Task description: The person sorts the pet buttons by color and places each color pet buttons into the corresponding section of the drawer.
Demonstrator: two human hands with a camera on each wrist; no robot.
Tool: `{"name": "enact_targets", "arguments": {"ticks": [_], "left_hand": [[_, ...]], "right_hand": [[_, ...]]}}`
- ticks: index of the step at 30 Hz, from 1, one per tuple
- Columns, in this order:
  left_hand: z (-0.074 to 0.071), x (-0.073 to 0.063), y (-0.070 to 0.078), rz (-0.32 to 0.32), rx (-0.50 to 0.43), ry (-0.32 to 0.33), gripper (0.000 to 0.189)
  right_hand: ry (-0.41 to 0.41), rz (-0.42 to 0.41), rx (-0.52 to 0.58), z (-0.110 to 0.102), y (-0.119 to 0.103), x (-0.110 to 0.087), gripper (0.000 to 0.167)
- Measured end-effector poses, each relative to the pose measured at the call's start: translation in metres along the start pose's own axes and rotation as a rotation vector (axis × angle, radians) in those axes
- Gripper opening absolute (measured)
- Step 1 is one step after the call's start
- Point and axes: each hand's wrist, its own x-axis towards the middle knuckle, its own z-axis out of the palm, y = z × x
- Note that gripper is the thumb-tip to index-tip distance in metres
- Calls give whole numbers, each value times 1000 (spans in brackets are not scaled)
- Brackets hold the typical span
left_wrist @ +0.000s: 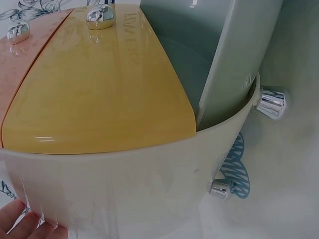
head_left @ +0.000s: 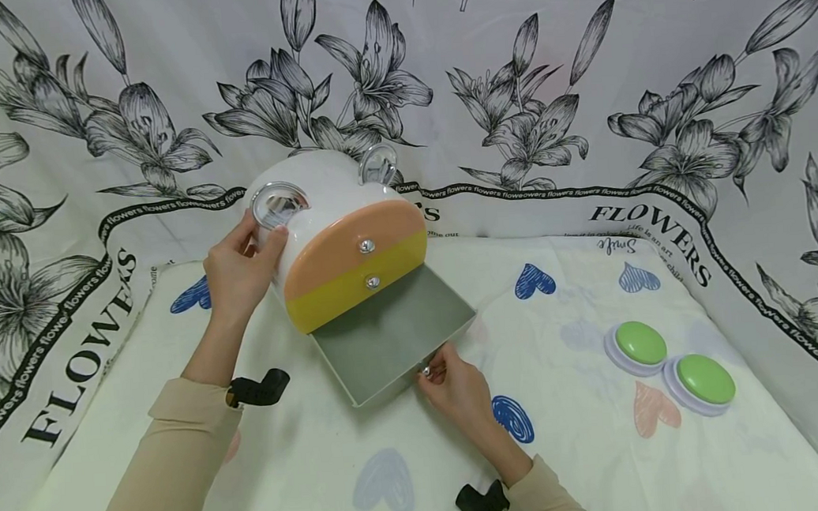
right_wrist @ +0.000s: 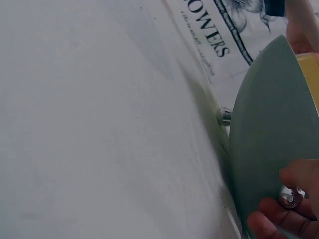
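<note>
A white rounded drawer cabinet (head_left: 310,171) stands on the cloth, with an orange drawer (head_left: 344,240) on top, a yellow drawer (head_left: 341,296) below it and a grey-green drawer (head_left: 386,332) pulled far out at the bottom. Inside, the green drawer is bare. My left hand (head_left: 235,275) grips the cabinet's left side, its thumb just under a round clear ear piece (head_left: 279,205); its fingers (left_wrist: 32,226) show against the white shell in the left wrist view. My right hand (head_left: 461,386) pinches the green drawer's silver knob (right_wrist: 290,195) between thumb and fingers.
Two round green-topped buttons (head_left: 641,342) with pale bases sit to the right on the heart-patterned cloth (head_left: 572,450). Behind the cabinet rises a white curtain (head_left: 445,158) printed with black flowers. Short silver feet (left_wrist: 271,103) show under the cabinet in the left wrist view.
</note>
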Motion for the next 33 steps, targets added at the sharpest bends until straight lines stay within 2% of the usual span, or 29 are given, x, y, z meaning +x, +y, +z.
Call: {"name": "enact_targets", "arguments": {"ticks": [10,25,33], "left_hand": [[0,0,1,-21,4,-6,58],[0,-1,0,-12,15,0,57],[0,-1,0,-8,15,-2,57]], "right_hand": [[11,-5,0,0,4,-5,22],[-23,53,28,-2,2,-8,21],[-34,-45,66,-8,8,-9,22]]}}
